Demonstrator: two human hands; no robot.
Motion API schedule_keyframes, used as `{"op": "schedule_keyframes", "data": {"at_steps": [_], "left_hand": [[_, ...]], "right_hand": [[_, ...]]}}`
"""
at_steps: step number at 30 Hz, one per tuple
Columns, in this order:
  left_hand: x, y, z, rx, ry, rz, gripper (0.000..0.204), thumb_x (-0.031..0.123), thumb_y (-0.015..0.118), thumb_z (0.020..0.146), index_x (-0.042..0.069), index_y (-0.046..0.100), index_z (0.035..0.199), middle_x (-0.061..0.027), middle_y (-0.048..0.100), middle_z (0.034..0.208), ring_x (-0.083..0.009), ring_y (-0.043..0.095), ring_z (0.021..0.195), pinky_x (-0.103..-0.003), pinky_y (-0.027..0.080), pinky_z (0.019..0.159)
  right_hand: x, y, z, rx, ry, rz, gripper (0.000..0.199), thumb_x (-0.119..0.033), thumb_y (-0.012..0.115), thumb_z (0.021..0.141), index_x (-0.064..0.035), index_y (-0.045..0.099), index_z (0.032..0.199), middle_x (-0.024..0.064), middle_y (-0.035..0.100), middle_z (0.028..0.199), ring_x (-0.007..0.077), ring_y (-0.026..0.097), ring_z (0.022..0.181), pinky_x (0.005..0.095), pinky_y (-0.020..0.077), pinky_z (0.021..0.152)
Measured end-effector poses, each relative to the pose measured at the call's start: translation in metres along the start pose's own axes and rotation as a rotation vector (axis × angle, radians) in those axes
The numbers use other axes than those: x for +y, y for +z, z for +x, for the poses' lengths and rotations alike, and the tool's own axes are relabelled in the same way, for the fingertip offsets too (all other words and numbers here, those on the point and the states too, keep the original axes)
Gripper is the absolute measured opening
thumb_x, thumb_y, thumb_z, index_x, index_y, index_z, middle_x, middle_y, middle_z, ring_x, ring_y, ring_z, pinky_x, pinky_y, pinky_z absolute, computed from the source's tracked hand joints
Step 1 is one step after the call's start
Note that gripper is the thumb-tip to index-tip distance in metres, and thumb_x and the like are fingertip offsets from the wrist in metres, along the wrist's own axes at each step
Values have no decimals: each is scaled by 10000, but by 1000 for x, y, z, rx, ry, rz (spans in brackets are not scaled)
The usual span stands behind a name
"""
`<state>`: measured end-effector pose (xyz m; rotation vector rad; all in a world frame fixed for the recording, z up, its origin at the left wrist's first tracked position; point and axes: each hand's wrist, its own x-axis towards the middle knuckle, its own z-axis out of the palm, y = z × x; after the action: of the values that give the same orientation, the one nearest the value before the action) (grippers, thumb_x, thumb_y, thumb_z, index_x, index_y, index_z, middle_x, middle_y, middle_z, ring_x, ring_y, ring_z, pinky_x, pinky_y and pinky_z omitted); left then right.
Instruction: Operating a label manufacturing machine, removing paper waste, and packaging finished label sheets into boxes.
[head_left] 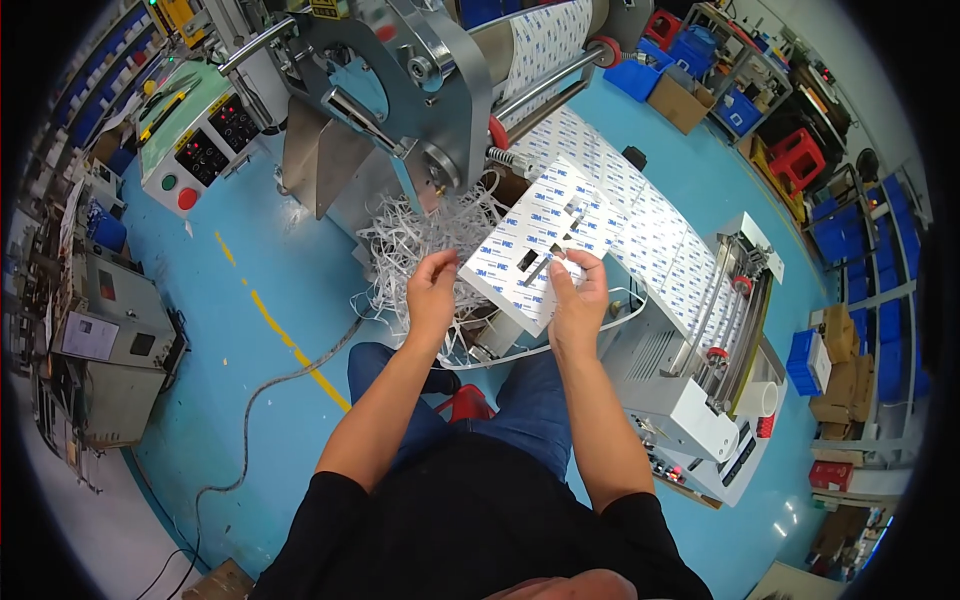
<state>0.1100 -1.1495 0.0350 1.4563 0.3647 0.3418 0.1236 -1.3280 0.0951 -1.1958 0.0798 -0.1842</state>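
A white sheet of adhesive liner with blue print and several dark cut-out openings is tilted in front of me. My right hand grips its near right side, thumb lying on the face beside the openings. At the sheet's left corner is my left hand, its fingers curled together; whether they pinch the corner or a small scrap cannot be made out. Beneath both hands lies a tangled heap of thin white waste strips.
A grey roller machine stands ahead. Its printed white web runs down to a second roller unit at right. A control panel is at far left. A cable crosses the blue floor; blue bins stand at the back.
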Motion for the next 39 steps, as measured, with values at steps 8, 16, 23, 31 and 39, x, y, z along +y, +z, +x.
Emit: {"op": "schedule_keyframes", "data": {"at_steps": [8, 16, 23, 31, 39], "left_hand": [[37, 28, -49, -421, -317, -538, 329, 8, 574, 820, -23, 567, 1148, -99, 634, 1092, -163, 620, 962, -307, 500, 851], [51, 35, -52, -226, -407, -654, 276, 12, 540, 841, -24, 569, 1114, -101, 644, 1057, -178, 639, 932, -304, 519, 810], [40, 25, -49, -282, -407, -446, 232, 57, 597, 866, -10, 577, 1087, -83, 649, 990, -136, 621, 831, -269, 500, 728], [63, 31, -58, -282, -401, -621, 230, 35, 575, 884, -13, 569, 1109, -99, 622, 1065, -142, 608, 886, -261, 488, 758], [20, 26, -31, -189, -193, -382, 306, 134, 566, 899, 6, 584, 1176, -128, 565, 1262, -225, 489, 1220, -342, 349, 1041]], "right_hand": [[7, 6, -14, 53, -78, -38, 197, -27, 632, 868, -31, 524, 1033, 104, 602, 1055, 145, 547, 965, 268, 445, 877], [5, 10, -35, 13, -224, -272, 137, -78, 652, 866, -17, 572, 959, 113, 628, 1001, 158, 568, 922, 272, 449, 831], [9, 5, -30, 49, -235, -244, 120, -79, 639, 870, -16, 572, 948, 108, 619, 993, 153, 564, 915, 269, 447, 822], [4, 3, -33, 22, -234, -231, 112, -87, 632, 874, -16, 577, 940, 86, 610, 976, 145, 552, 902, 264, 446, 804], [-30, -40, -20, 78, -244, -281, 333, -11, 620, 855, -25, 494, 1163, 107, 570, 1095, 149, 531, 994, 271, 420, 898]]}}
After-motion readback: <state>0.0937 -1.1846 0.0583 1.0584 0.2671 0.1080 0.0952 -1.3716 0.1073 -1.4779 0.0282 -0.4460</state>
